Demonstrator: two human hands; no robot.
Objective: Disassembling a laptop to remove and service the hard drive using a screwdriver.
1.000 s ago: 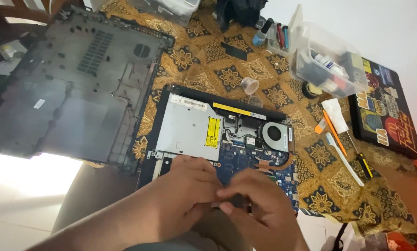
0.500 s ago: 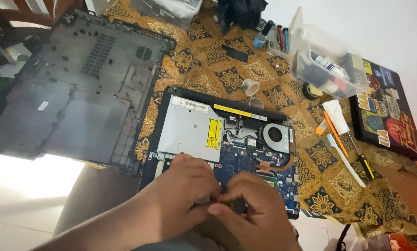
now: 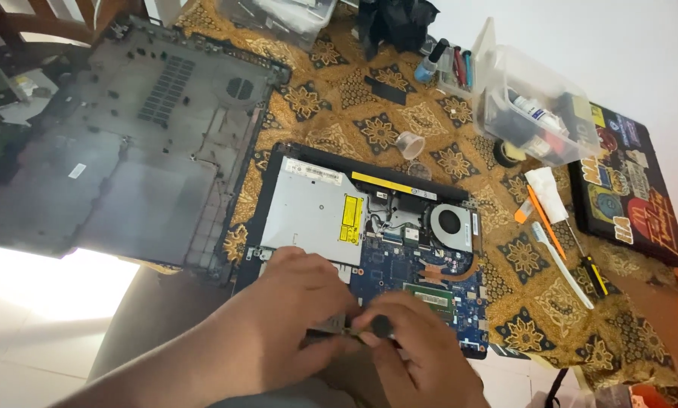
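Item: opened black laptop base [image 3: 369,249] with blue circuit board, flat on patterned gold cloth [image 3: 369,128]; left hand [image 3: 294,302] curled, steadying a small dark-handled tool [image 3: 380,326], which right hand [image 3: 422,363] pinches at near edge; removed grey bottom cover [image 3: 127,151] parked alongside

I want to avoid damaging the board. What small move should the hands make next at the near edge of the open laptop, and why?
Probably keep the left hand steady and work the dark-handled tool in the right hand gently. Both hands meet tightly over the near edge of the open laptop, hiding the spot, and bare circuit board lies right beside them.
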